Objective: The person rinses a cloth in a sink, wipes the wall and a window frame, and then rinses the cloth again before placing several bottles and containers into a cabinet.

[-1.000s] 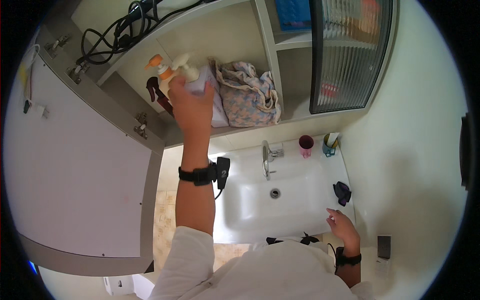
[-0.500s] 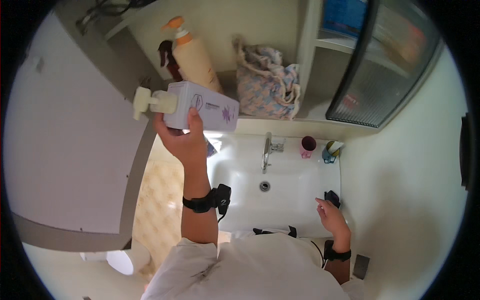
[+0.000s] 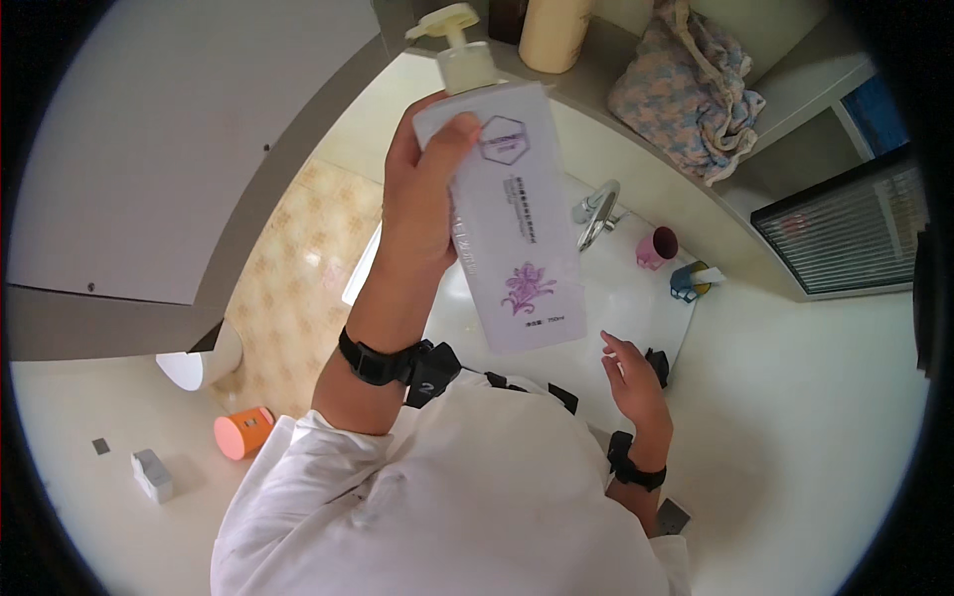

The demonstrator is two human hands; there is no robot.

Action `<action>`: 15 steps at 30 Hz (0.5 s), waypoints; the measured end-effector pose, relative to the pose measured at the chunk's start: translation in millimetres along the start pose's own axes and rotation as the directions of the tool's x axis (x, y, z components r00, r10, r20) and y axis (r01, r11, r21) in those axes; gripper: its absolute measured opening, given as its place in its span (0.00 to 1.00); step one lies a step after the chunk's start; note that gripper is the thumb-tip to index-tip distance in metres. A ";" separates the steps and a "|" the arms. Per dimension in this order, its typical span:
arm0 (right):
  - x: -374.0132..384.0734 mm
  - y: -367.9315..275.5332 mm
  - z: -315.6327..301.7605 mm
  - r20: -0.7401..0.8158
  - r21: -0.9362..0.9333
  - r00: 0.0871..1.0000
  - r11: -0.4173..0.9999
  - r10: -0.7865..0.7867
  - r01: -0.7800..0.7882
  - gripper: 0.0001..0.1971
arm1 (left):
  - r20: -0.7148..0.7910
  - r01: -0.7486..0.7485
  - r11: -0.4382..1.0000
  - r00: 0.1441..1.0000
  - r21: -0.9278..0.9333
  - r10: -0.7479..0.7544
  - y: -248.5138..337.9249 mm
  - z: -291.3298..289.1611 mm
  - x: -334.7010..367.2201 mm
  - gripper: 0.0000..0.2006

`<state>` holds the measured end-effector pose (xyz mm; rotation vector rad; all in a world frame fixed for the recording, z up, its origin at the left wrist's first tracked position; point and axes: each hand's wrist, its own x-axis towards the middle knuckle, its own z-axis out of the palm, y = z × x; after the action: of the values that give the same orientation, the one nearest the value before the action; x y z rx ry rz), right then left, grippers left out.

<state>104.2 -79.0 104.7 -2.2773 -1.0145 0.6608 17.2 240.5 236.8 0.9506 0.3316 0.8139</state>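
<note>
A large white pump bottle (image 3: 522, 219) with purple print and a cream pump head is gripped near its top by my left hand (image 3: 422, 179). The thumb lies across its front; the other fingers are mostly hidden behind it. It is held up, slightly tilted, over the white washbasin (image 3: 636, 328) and covers the drain. My right hand (image 3: 633, 377) hangs over the basin's right side with fingers apart and nothing in it. Close beside that hand is a small black object (image 3: 657, 367) at the basin's edge.
A chrome faucet (image 3: 598, 214), a pink cup (image 3: 657, 248) and a blue cup (image 3: 688, 282) stand along the basin's back. On the shelf above are a patterned cloth bag (image 3: 691, 94) and a cream bottle (image 3: 555, 35). A ribbed glass door (image 3: 845, 228) hangs open at right.
My left hand has brought the pump bottle nearer and turned it from lying sideways to nearly upright, front toward me. The view has shifted. My right hand stays empty over the basin.
</note>
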 end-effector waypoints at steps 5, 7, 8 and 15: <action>-10.1 -4.6 10.5 0.004 0.016 1.000 1.000 -0.009 0.009 0.19 | 0.043 0.001 1.000 0.999 -0.010 -0.001 -0.6 0.6 -11.0 0.21; -15.1 -6.4 12.5 0.002 0.013 1.000 1.000 0.009 -0.009 0.19 | 0.054 0.027 0.999 0.998 -0.026 -0.026 -1.1 -2.0 -11.8 0.22; -17.7 -7.3 13.8 0.001 0.015 1.000 1.000 0.021 -0.021 0.19 | 0.057 0.032 0.999 0.998 -0.029 -0.030 -1.2 -2.9 -12.0 0.22; -29.8 -18.9 27.7 -0.005 0.049 0.993 0.992 0.121 -0.120 0.18 | 0.083 0.038 0.998 0.996 0.054 -0.042 -1.0 -11.3 -8.3 0.24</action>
<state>59.6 -83.6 103.2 -2.3101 -0.8531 0.7180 5.6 240.7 228.9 1.0214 0.2992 0.7296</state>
